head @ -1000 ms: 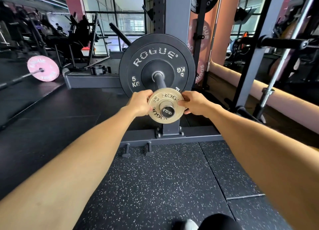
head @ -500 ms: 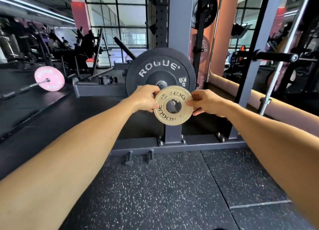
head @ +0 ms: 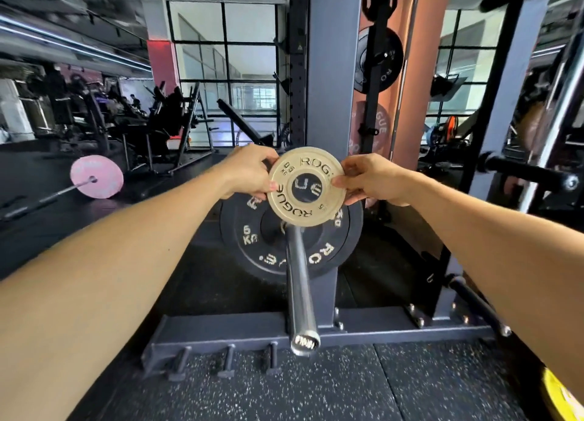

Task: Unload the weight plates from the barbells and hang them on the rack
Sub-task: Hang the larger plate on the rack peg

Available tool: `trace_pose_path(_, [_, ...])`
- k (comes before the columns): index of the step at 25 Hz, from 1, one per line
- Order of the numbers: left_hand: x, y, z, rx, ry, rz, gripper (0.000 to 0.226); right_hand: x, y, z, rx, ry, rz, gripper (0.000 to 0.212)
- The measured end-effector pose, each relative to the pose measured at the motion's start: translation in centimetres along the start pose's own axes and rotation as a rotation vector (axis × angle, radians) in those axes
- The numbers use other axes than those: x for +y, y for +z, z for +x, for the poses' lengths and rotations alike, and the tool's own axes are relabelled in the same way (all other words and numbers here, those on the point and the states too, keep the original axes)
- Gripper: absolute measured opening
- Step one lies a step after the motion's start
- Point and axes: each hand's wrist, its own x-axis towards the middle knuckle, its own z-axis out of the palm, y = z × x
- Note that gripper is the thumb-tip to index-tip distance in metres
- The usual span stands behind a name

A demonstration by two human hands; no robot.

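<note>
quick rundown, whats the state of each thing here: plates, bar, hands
small plate: off the bar, held upright in the air by its rim
left hand: pinching the small plate's left rim
right hand: pinching its right rim
black plate: on the bar, upright
bar sleeve: bare in front of the black plate
pink plate: on another bar, resting on the floor

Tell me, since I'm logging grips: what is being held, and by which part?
The small tan plate, pinched at its opposite rims by the left hand and right hand.
</note>
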Motion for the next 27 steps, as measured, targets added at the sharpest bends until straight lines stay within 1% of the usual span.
trace_pose_path(3, [4.5,-4.4,4.0,0.012,-0.027,0.005,0.045,-4.1,-4.6,4.5,-0.015,0.018,-0.016,0.023])
trace_pose_path(5, [7.9,-7.6,6.3,0.010,-0.040,0.011,0.044,-7.4,-7.7,7.1,-0.020,0.000,-0.015,0.026])
trace_pose_path(9, [16.3,-16.0,10.8,0.032,-0.071,0.024,0.046,-16.9,-14.8,11.7,-0.036,-0.024,-0.045,0.010])
trace_pose_path(13, [24.3,-24.2,14.3,0.082,-0.079,0.038,0.050,-26.5,-21.7,15.2,-0.043,-0.040,-0.071,0.008])
trace_pose_path(17, [31.8,-30.9,15.5,0.138,-0.085,0.039,0.063,-34.9,-27.3,16.6,-0.047,-0.092,-0.086,0.003])
trace_pose_path(20, [35.6,-33.5,14.5,0.132,-0.067,0.077,0.059,-38.8,-29.5,15.7,-0.050,-0.115,-0.092,0.006])
trace_pose_path(22, [37.5,-34.4,13.2,0.134,-0.057,0.084,0.060,-40.6,-30.3,14.4,-0.055,-0.128,-0.097,0.006])
trace_pose_path(27, [42.7,-34.7,10.9,0.139,-0.037,0.143,0.063,-42.7,-33.5,10.1,-0.022,-0.143,-0.069,0.002])
